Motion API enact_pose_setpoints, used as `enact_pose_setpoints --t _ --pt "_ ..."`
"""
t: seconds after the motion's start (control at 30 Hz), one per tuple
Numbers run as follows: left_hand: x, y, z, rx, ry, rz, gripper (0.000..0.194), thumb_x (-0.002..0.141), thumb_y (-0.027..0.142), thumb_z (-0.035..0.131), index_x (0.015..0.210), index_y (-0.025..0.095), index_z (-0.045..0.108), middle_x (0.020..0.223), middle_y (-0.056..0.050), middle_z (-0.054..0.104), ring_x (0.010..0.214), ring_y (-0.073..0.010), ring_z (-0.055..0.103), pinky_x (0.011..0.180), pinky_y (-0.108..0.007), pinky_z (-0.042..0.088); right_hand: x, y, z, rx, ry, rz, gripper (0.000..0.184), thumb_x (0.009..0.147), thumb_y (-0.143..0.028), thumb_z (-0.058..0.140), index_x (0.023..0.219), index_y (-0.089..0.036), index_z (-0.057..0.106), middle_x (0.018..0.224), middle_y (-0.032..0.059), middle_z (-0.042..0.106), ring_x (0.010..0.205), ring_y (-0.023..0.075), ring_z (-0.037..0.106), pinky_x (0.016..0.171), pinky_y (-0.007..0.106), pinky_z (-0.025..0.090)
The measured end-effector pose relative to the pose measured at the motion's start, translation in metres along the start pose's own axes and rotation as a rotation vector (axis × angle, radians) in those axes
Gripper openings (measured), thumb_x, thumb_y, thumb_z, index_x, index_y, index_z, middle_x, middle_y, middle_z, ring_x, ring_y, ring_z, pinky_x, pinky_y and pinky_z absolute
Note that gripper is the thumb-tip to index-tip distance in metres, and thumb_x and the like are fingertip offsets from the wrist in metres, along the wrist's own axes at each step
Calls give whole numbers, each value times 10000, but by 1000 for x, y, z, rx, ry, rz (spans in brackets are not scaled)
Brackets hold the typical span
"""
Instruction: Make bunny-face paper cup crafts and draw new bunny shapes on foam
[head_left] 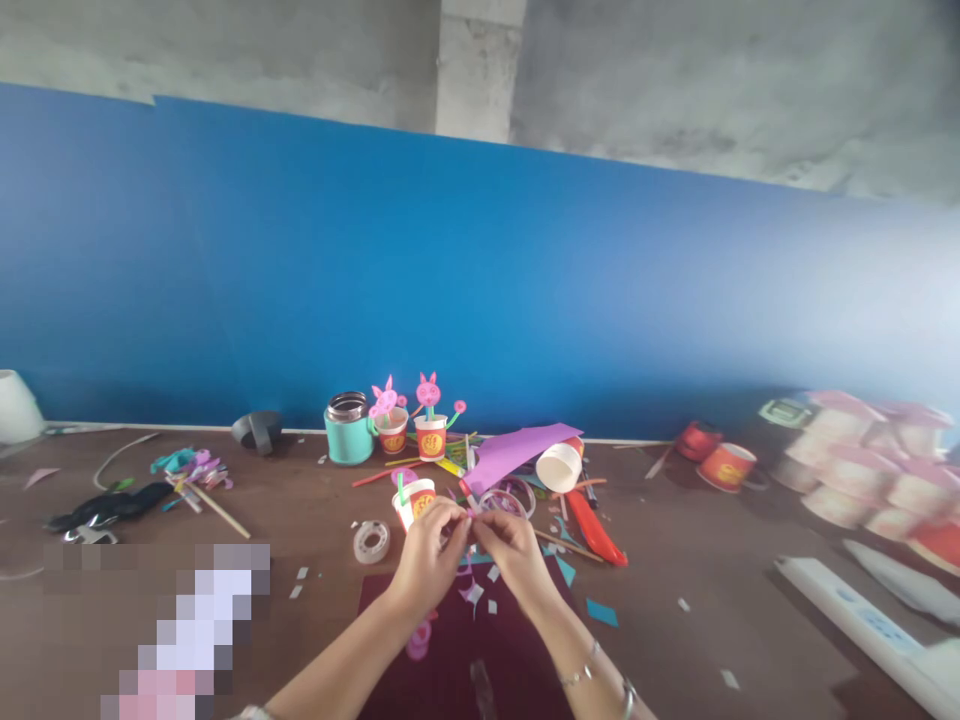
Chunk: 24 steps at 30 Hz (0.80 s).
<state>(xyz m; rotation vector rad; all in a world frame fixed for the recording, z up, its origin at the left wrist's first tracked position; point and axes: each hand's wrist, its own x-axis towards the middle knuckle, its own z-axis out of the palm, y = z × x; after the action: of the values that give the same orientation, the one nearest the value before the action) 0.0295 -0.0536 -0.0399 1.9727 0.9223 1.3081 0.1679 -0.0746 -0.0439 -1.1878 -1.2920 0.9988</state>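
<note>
My left hand and my right hand meet fingertip to fingertip above a dark red mat. Both are closed in a pinch on a small pink piece, mostly covered by the fingers; it may be paper. Just behind my left hand, a red and white paper cup with a green strip leans tilted. A roll of clear tape lies to its left. Pink paper rings and white scraps are on the mat below. Further back, two paper cups hold pink animal-faced figures.
A turquoise container stands by the blue partition. Purple paper, a tipped cup and a red object crowd the middle. Stacked cups and a white power strip are right, black scissors-like items left.
</note>
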Motion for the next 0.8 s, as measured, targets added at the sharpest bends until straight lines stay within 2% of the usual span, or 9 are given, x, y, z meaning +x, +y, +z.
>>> enact_pose_setpoints --t 0.27,0.53,0.8 --pt "-2 -4 3 -15 -12 -2 163 861 216 484 716 175 546 768 -43 585 728 -165 561 662 -273 442 0 0 2 100 15 32 223 710 -335 634 579 -156 614 538 -2 552 524 118 467 514 233 353" --pt "-1 -3 0 -2 2 18 163 860 221 483 729 175 570 773 -50 601 727 -169 563 664 -278 449 -1 -6 1 79 3 63 268 699 -401 648 624 -144 656 548 7 580 522 118 477 515 236 361" --pt "-3 -3 4 -13 24 21 162 841 174 491 692 173 554 753 -35 590 712 -154 565 661 -257 445 -1 -2 6 137 50 71 184 673 -319 622 567 -169 603 528 3 576 520 130 501 511 239 379"
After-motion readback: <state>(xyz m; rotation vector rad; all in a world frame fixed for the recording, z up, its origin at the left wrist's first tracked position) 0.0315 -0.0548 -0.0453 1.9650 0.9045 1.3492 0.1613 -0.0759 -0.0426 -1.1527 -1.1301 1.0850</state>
